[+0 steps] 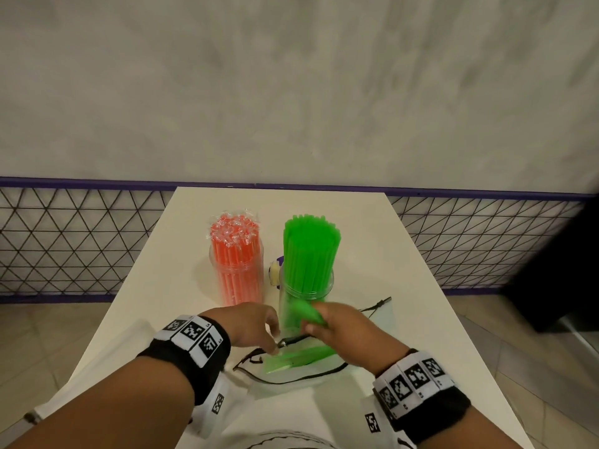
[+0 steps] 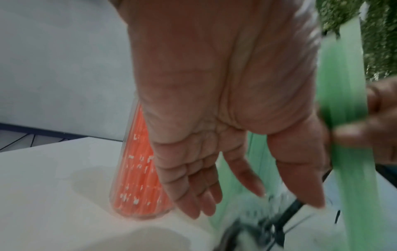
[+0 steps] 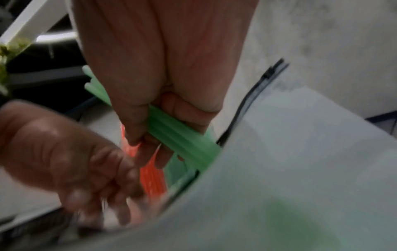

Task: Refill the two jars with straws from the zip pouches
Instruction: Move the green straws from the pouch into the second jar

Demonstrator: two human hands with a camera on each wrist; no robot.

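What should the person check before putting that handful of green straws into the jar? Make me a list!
1. Right hand has a firm hold on the green straws: ok, fingers curl round the bunch.
2. Green jar stands upright: ok.
3. Room left in the green jar: cannot tell, it already looks packed.
4. Left hand is out of the way: not ok, it is low by the pouch, next to the right hand.
5. Pouch emptied: not ok, some green straws lie in it.
6. Orange jar won't get bumped: cannot tell, it stands close beside the green one.
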